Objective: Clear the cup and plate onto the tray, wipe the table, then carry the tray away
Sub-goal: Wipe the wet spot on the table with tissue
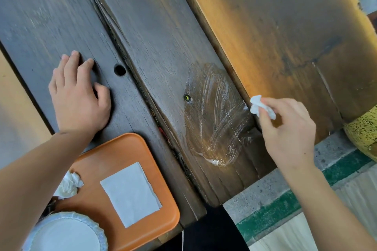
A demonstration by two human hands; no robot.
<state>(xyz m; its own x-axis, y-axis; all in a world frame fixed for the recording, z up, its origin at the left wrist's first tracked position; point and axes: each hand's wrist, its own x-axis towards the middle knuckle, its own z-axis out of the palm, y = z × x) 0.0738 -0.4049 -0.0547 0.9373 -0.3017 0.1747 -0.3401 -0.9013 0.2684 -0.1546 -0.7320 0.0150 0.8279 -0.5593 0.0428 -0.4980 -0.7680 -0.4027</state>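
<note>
An orange tray (142, 149) sits at the near edge of the dark wooden table (163, 36). On it lie a flat white napkin (130, 193), a crumpled tissue (70, 184) and a white fluted plate (65, 232) at the bottom left. No cup shows. My left hand (79, 96) rests flat on the table beyond the tray, fingers spread. My right hand (289, 130) pinches a wadded white tissue (260, 106) at the right plank's edge, beside wet streaks (216, 112) with a white smear (216, 162).
Two round holes (119, 69) (187, 98) mark the planks. A yellow speckled object (365, 130) sits at the right edge. Grey floor with a green stripe (295, 201) lies below the table's end. Gaps run between the planks.
</note>
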